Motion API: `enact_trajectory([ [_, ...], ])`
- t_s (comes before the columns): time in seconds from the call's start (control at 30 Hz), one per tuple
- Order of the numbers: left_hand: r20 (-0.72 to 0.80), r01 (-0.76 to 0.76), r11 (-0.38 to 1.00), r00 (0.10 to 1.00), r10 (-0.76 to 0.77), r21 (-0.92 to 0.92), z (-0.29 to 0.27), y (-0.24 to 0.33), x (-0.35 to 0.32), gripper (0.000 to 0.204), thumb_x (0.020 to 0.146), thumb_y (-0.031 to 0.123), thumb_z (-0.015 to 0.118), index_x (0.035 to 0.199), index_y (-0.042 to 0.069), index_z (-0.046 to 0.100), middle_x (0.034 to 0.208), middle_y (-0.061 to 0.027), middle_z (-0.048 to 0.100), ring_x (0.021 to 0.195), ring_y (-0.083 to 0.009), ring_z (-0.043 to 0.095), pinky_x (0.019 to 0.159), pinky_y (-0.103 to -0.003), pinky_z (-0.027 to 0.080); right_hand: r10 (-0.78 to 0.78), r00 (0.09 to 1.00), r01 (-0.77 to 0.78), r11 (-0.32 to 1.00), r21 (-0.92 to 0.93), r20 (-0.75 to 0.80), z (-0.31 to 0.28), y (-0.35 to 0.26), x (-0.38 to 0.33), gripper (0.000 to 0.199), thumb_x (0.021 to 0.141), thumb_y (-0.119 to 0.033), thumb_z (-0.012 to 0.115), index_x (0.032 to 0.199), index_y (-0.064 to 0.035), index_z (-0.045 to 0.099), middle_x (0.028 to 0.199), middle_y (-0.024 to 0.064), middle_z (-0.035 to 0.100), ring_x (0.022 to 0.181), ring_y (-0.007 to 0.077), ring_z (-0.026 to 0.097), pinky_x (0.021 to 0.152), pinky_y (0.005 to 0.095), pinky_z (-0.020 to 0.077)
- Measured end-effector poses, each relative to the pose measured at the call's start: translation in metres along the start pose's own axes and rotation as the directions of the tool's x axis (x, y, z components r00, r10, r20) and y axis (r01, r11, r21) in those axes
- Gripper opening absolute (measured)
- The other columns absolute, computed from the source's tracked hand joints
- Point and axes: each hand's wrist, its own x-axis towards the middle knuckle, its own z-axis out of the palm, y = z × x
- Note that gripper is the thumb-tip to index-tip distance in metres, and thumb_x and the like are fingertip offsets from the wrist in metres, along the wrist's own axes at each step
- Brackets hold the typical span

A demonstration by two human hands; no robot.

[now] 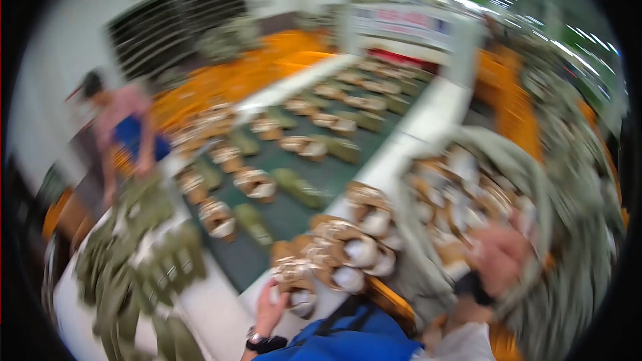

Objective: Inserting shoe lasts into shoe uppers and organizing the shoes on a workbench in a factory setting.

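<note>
Left hand touches nearest tan shoe, shoe just right of it, fingers bent, grip unclear. Right hand blurred inside gray-green sack, among sacked shoes; can't tell if holding.

As viewed from beside the station, the nearest tan shoe, marked by pale bands across its upper and whitish material at its opening, is positioned at the left end of a close-packed cluster of tan shoes on the white ledge, with its opening end directed toward the near edge. The cluster's units are of like colour and touch one another. To the right, the open grey-green sack has a slack rim and contains further tan-and-white shoes, loosely heaped at mixed angles; blur obscures their individual outlines.
</note>
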Motion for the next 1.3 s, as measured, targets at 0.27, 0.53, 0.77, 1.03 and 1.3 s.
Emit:
enact_trajectory([
  [0.27, 0.31, -0.179, 0.976, 0.928, 0.208, -0.122, 0.029, 0.012, 0.018, 0.045, 0.077, 0.006, 0.06, 0.12, -0.002, 0.048, 0.112, -0.0168, 0.057, 0.105, -0.0283, 0.055, 0.091, -0.035, 0.042, 0.627, 0.775, -0.293, 0.25, -0.923, -0.076, -0.039, 0.079, -0.182, 0.055, 0.074, -0.023, 0.067, 0.125, -0.0123, 0.049, 0.113, 0.0189, 0.055, 0.104, 0.0348, 0.051, 0.086, 0.0408, 0.0444],
  [0.53, 0.392, -0.345, 0.93, 0.843, 0.367, -0.129, 0.045, 0.076, 0.022, 0.039, 0.075, 0.002, 0.061, 0.113, 0.0, 0.053, 0.111, -0.0172, 0.057, 0.105, -0.0298, 0.054, 0.089, -0.035, 0.043, 0.484, 0.804, -0.513, 0.268, -0.815, -0.346, -0.126, 0.105, -0.137, 0.051, 0.075, -0.023, 0.066, 0.121, -0.0094, 0.049, 0.107, 0.0172, 0.056, 0.096, 0.0323, 0.057, 0.08, 0.0398, 0.0475],
  [0.77, 0.333, -0.36, 0.927, 0.865, 0.375, -0.109, 0.045, 0.113, 0.018, 0.029, 0.075, 0.002, 0.06, 0.104, -0.002, 0.057, 0.099, -0.0138, 0.062, 0.095, -0.0251, 0.06, 0.083, -0.031, 0.045, 0.369, 0.678, -0.585, -0.253, -0.77, -0.636, -0.211, 0.218, -0.119, 0.039, 0.076, -0.026, 0.066, 0.107, -0.0042, 0.055, 0.1, 0.0153, 0.059, 0.091, 0.032, 0.059, 0.075, 0.0427, 0.0487],
  [1.03, 0.3, -0.383, 0.923, 0.877, 0.376, -0.038, 0.06, 0.117, 0.04, 0.025, 0.076, 0.004, 0.06, 0.1, -0.002, 0.06, 0.092, -0.013, 0.065, 0.087, -0.0225, 0.063, 0.079, -0.03, 0.046, -0.084, 0.848, -0.477, 0.312, -0.822, -0.524, -0.21, 0.135, -0.017, 0.025, 0.083, -0.023, 0.061, 0.071, -0.0011, 0.059, 0.061, 0.0176, 0.055, 0.052, 0.0351, 0.053, 0.049, 0.0401, 0.0407],
  [1.3, 0.406, -0.266, 0.89, 0.816, 0.413, -0.371, 0.108, 0.177, 0.068, 0.037, 0.08, 0.004, 0.061, 0.116, -0.001, 0.053, 0.107, -0.013, 0.061, 0.102, -0.0221, 0.058, 0.089, -0.032, 0.044, 0.121, 0.699, -0.311, 0.939, -0.148, -0.705, -0.186, 0.094, 0.018, 0.025, 0.094, -0.02, 0.05, 0.097, 0.0032, 0.059, 0.084, 0.0017, 0.063, 0.073, 0.0082, 0.055, 0.067, 0.0237, 0.0437],
])
